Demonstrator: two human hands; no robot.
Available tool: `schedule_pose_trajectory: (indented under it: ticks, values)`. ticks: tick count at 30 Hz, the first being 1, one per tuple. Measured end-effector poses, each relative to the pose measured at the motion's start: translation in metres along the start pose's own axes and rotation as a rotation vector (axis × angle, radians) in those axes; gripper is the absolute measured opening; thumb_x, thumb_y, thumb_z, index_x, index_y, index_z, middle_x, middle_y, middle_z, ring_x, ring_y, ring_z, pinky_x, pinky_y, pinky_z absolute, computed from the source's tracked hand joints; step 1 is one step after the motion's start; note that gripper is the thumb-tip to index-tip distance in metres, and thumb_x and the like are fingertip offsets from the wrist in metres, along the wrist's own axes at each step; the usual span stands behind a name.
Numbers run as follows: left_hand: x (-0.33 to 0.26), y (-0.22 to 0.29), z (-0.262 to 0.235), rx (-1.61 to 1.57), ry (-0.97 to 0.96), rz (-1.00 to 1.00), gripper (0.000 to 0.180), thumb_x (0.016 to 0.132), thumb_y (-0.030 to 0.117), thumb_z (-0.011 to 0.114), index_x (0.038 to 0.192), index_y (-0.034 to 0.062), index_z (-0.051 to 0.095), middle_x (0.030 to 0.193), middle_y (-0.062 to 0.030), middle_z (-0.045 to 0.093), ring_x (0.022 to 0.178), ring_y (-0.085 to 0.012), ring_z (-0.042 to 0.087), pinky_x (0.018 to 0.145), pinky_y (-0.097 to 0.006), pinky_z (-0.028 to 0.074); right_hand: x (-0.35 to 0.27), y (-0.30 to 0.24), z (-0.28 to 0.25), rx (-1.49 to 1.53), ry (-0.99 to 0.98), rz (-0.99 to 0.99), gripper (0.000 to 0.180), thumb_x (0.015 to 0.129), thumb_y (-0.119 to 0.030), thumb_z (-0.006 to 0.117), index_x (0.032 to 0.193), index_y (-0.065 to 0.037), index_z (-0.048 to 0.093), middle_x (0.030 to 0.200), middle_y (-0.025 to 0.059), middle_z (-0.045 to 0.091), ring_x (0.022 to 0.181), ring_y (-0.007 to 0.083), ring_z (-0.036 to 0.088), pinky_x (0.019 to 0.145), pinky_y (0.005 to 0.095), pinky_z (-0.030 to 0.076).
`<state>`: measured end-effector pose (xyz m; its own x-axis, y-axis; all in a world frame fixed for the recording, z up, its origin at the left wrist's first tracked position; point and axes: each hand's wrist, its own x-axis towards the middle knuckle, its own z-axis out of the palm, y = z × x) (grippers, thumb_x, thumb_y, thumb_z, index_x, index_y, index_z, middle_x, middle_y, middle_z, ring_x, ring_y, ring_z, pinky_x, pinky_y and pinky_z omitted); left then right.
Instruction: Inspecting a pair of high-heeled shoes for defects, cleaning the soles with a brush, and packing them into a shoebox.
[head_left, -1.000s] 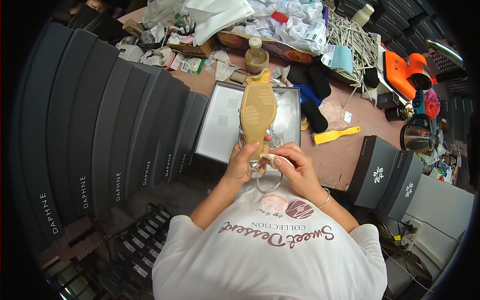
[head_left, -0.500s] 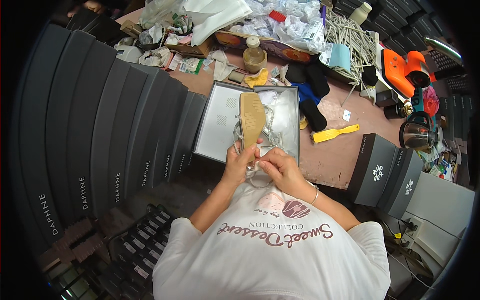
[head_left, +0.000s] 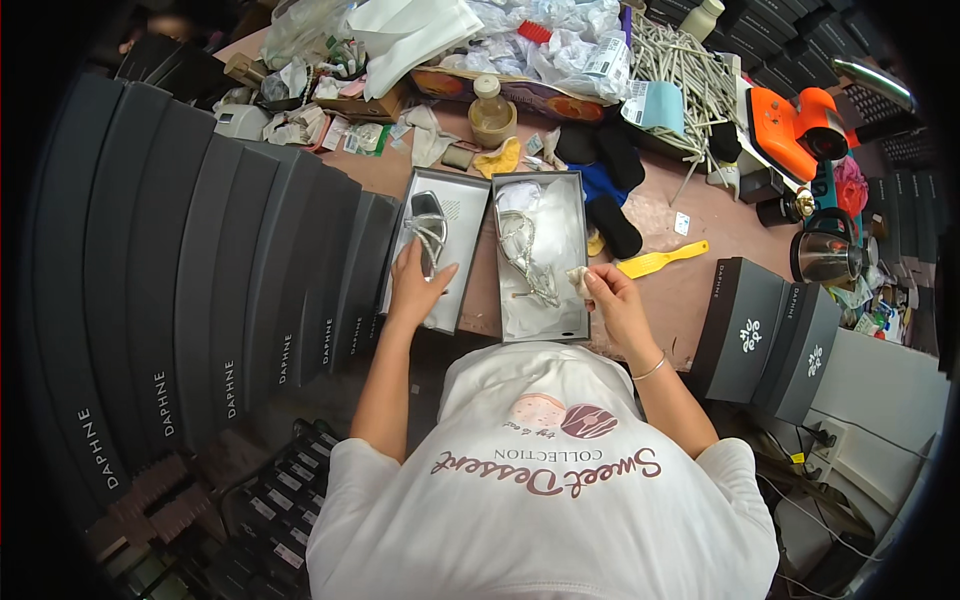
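A silvery strappy sandal (head_left: 428, 222) lies sole down in the grey-lined box lid (head_left: 462, 235). At its near end is my left hand (head_left: 414, 288), open, the thumb spread away and the fingers beside or touching the straps. To the right, a dark open shoe box (head_left: 570, 325) holds white tissue paper (head_left: 562, 235) and a second silvery sandal (head_left: 528, 258) with sparkling straps. By that box's right edge, my right hand (head_left: 618, 305) pinches a small off-white wad of cloth (head_left: 578, 281).
Tall stacks of dark shoe boxes (head_left: 200, 270) rise on my left. Two more boxes (head_left: 745, 335) stand at right. A yellow brush (head_left: 662, 259), black-and-blue gloves (head_left: 610, 190), a bottle in a bowl (head_left: 490, 110), an orange device (head_left: 785, 125) and a kettle (head_left: 828, 258) occupy the table.
The sandal, held up sole outward by both hands before, now rests in the lid. My hands have parted, left hand to the lid, right hand rightward with the cloth wad.
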<state>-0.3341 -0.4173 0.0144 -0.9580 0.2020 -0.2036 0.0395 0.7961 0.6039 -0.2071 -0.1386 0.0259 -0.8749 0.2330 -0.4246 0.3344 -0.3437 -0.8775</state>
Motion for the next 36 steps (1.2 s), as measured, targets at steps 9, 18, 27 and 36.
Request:
schedule_pose_trajectory:
  ticks: [9,18,27,36]
  values:
    - [0.017,0.054,0.108,0.649,-0.418,0.975,0.029,0.077,0.006,0.057,0.104,0.0085,0.064,0.111,-0.008,0.059,0.123,-0.0288,0.045,0.11,-0.06,0.019,-0.001,-0.009,0.006,0.264,-0.066,0.109,0.019,0.095,-0.021,0.057,0.1,-0.003,0.06,0.083,0.0023,0.061,0.066,0.0078,0.054,0.058,0.0222,0.047]
    - [0.038,0.121,0.008,0.136,-0.41,0.976,0.018,0.079,0.011,0.062,0.096,0.0065,0.063,0.088,-0.0054,0.065,0.093,-0.0202,0.062,0.092,-0.047,0.044,-0.018,-0.057,-0.009,0.622,-0.099,0.051,0.015,0.097,-0.021,0.053,0.098,-0.007,0.051,0.086,0.0059,0.059,0.067,0.0126,0.058,0.058,0.0246,0.051]
    - [-0.023,0.11,-0.03,-0.794,-1.269,-0.24,0.049,0.088,0.012,0.057,0.133,0.0063,0.037,0.097,-0.0128,0.061,0.069,-0.0159,0.063,0.059,-0.027,0.054,-0.041,-0.051,-0.001,0.339,-0.143,0.061,0.013,0.092,-0.012,0.061,0.094,-0.006,0.049,0.087,0.0041,0.057,0.075,0.0096,0.057,0.066,0.0227,0.049]
    - [-0.039,0.083,-0.007,-0.884,-1.376,-0.543,0.046,0.089,0.013,0.055,0.131,0.0084,0.037,0.093,-0.0141,0.059,0.067,-0.0172,0.062,0.057,-0.027,0.054,-0.063,-0.069,0.027,-0.452,-0.184,-0.348,0.016,0.088,-0.011,0.065,0.1,0.0,0.064,0.093,0.0043,0.055,0.078,0.0093,0.05,0.067,0.022,0.042]
